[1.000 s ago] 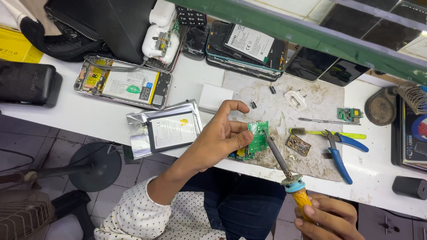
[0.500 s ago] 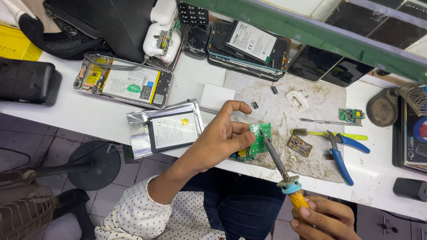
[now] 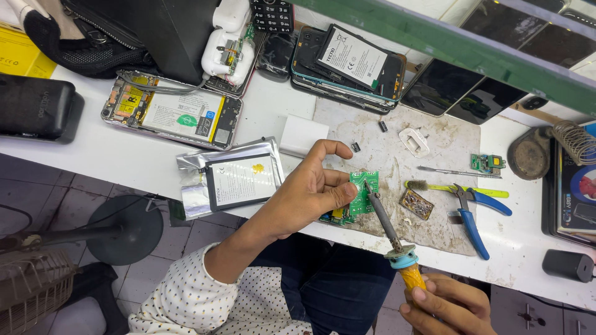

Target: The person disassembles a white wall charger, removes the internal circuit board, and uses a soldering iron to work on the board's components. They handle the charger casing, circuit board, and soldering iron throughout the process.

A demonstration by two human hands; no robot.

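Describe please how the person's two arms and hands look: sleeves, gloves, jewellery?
The left hand is bare, with no glove, ring or watch visible. Its forearm is uncovered up to a white sleeve with small dark dots, pushed up near the elbow. The right hand is also bare; its arm is out of view.

- white workbench (image 3: 143, 162), stained work mat (image 3: 428, 170) on top
- on bench: opened phone (image 3: 171, 111), foil-bagged battery (image 3: 233, 180), black case (image 3: 37, 111)
- on mat: blue-handled pliers (image 3: 473, 214), tweezers (image 3: 450, 172)

Blue-handled pliers (image 3: 475, 214), opened phone (image 3: 174, 113), tweezers (image 3: 450, 172)
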